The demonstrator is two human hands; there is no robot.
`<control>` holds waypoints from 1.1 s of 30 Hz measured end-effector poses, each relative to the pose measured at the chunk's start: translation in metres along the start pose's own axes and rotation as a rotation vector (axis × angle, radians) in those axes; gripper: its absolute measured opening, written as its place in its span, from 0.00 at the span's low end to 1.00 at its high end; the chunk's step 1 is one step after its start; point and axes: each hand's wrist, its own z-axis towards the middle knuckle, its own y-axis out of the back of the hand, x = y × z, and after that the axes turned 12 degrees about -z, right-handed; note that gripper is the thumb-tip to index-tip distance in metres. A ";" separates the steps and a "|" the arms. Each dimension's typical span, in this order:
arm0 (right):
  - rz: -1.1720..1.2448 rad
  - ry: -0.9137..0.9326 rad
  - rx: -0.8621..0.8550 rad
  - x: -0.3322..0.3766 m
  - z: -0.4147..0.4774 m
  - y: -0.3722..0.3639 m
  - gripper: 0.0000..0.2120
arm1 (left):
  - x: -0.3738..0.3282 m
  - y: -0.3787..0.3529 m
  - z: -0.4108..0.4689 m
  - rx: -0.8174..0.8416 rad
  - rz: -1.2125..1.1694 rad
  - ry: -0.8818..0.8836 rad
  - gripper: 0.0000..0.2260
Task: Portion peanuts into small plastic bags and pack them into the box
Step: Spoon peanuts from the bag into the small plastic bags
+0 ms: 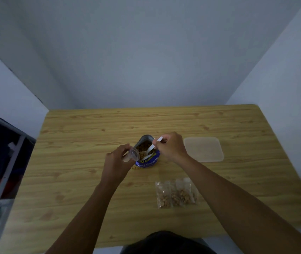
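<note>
The right hand's (169, 145) fingers pinch a white plastic spoon (152, 147) dipped in the open blue foil peanut pouch (147, 159) mid-surface. The left hand (117, 162) grips a small clear plastic bag (132, 154) just beside the pouch. Best to hold the bag's mouth wide against the pouch rim and lift level.

A wood-grain worktop (72, 180) meets pale walls (146, 52); at left stands what may be a metal rack (11, 162) (blurred, dark).

One head-worn wide-angle camera looks forward and down onto the table (83, 129), seemingly quite near.
</note>
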 end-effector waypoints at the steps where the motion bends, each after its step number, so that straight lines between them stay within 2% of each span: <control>1: -0.005 0.001 0.005 -0.001 -0.001 0.000 0.11 | -0.001 0.000 -0.001 0.000 0.006 0.006 0.15; 5: 0.027 -0.031 0.033 0.000 -0.007 -0.003 0.05 | -0.006 -0.003 -0.002 0.004 0.007 0.005 0.19; 8: 0.077 -0.066 0.064 0.002 -0.005 -0.001 0.08 | -0.002 -0.003 -0.002 -0.005 0.008 0.008 0.14; 11: 0.114 -0.115 0.038 0.002 -0.004 0.002 0.11 | 0.001 -0.002 -0.001 -0.020 0.017 0.000 0.14; 17: 0.245 -0.220 0.048 -0.003 -0.003 -0.001 0.05 | 0.005 0.000 -0.002 -0.025 0.007 0.005 0.16; 26: 0.443 -0.365 0.040 -0.008 -0.001 0.006 0.05 | -0.013 0.008 -0.004 -0.027 -0.045 0.058 0.13; 29: 0.505 -0.409 0.062 -0.011 0.000 0.007 0.06 | -0.009 0.009 -0.001 -0.065 -0.002 0.024 0.12; 33: 0.621 -0.466 0.098 -0.014 0.002 0.016 0.04 | -0.002 0.009 0.006 -0.034 0.114 -0.020 0.13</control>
